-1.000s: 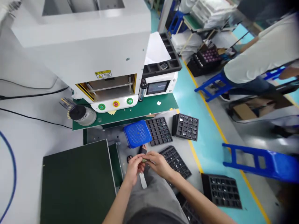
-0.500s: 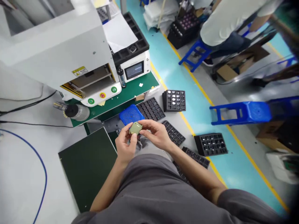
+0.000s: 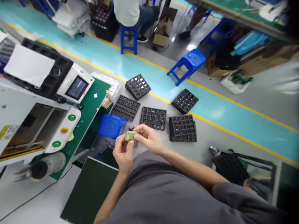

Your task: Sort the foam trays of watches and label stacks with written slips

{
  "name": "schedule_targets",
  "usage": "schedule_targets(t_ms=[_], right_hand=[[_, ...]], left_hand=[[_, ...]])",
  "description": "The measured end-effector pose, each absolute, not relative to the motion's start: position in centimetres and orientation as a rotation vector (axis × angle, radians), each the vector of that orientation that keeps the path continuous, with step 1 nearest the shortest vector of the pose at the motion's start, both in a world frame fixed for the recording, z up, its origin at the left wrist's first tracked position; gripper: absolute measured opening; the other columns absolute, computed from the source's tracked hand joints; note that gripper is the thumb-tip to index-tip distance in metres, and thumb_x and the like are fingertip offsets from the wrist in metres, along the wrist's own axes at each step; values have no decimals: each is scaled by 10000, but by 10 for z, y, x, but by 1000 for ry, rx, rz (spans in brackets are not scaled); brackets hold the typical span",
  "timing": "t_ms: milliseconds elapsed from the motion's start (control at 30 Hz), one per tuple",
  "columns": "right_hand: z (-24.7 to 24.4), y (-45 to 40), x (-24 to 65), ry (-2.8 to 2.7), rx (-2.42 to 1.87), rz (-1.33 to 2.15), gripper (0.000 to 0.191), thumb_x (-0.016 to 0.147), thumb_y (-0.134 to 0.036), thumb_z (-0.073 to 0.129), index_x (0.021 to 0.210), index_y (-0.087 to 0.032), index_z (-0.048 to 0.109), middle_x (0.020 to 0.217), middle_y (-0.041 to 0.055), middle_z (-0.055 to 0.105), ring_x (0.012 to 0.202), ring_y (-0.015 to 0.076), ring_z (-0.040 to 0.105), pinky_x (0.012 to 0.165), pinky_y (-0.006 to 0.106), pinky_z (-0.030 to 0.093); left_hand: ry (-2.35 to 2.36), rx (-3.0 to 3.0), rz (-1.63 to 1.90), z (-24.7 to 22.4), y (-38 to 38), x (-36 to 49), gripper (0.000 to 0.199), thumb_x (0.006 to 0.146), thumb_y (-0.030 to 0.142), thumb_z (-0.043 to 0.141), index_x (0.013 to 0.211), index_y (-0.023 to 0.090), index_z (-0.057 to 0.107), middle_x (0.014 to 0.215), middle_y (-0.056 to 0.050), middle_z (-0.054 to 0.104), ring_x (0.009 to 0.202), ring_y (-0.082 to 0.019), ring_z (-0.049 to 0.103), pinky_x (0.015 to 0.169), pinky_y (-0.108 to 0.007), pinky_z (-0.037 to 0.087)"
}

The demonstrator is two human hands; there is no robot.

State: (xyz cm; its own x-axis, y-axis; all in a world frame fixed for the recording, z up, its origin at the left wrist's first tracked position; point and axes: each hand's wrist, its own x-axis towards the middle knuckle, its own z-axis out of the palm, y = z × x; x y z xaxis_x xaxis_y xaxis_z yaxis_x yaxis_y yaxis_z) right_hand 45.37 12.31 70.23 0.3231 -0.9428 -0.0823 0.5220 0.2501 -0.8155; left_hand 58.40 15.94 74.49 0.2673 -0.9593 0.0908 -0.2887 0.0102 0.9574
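— What is being held?

— A small olive-green part (image 3: 130, 136), flat and roughly square. Both hands meet on it above the person's grey-clad lap. The left hand (image 3: 122, 152) pinches it from below and the left, fingers curled narrow around its edge. The right hand (image 3: 148, 139) closes on it from the right, thumb and forefinger tight against its side.

— And what lies nearest to it?

— Just past the hands, on the grey floor (image 3: 210, 137), stands a blue perforated basket (image 3: 111, 126), close to the corner of the green machine base (image 3: 92, 109). Beside the basket is a flat black compartment tray (image 3: 125, 107), and right of that another tray (image 3: 153, 118), directly beyond the right hand. Further right sits a stack of black trays (image 3: 182, 128).

— More trays than those?

— Two more, nearer the yellow floor line (image 3: 233, 104): one holding shiny pieces (image 3: 137, 86), one (image 3: 185, 101) tilted at an angle to the rest. I cannot tell what the pieces are.

— What is on the left?

— A white press machine (image 3: 35, 124) with two green buttons and a red one on its front edge, a small screen (image 3: 76, 88) above them, and a black tray with a white sheet (image 3: 29, 65) on top.

— Anyone else about?

— A person in a white top (image 3: 127, 12) sits on a blue stool (image 3: 129, 39) at the far side; another blue stool (image 3: 189, 62) stands unoccupied on the teal strip.
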Motion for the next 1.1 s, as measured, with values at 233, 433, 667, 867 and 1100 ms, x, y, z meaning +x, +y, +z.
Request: schedule_targets(t_ms=[233,433,667,867,1100], right_hand=[[709,88,444,921,-1124,-1210,264,930,-409,678,1007,-160,637,986,68,687,872,115,643,750,240,549],[722,2,429,729,-1717,-1341,52,951,-187,628,944,-171,678,860,30,647,778,89,590,685,216,492],[665,-151,384,343,-1928,-1133,115,975,-180,595,920,-176,696,903,39,667,832,91,632,749,214,535],[625,-320,284,127,-1817,-873,108,975,-167,591,919,-173,683,903,45,667,839,100,627,748,227,533],[633,-402,240,-439,-1852,-487,155,1007,-228,557,964,-197,702,917,51,681,889,128,632,793,254,536]], left_hand=[[-1024,1472,-843,742,118,551,334,989,459,594,1132,158,616,1214,-138,699,1156,-212,679,1017,-325,563],[-1047,1583,-752,747,76,555,333,962,437,641,1165,173,630,1126,-96,695,993,-167,683,853,-251,563],[-1051,1851,-433,690,-35,494,268,944,340,629,1146,174,689,1030,-66,727,828,-130,645,781,-229,516],[-733,2113,-327,668,-180,357,276,894,302,622,1114,170,722,916,-43,739,676,-105,598,679,-205,491],[-302,2306,-262,685,-227,251,291,868,340,617,1070,166,733,794,-9,711,578,-80,527,606,-185,436]])
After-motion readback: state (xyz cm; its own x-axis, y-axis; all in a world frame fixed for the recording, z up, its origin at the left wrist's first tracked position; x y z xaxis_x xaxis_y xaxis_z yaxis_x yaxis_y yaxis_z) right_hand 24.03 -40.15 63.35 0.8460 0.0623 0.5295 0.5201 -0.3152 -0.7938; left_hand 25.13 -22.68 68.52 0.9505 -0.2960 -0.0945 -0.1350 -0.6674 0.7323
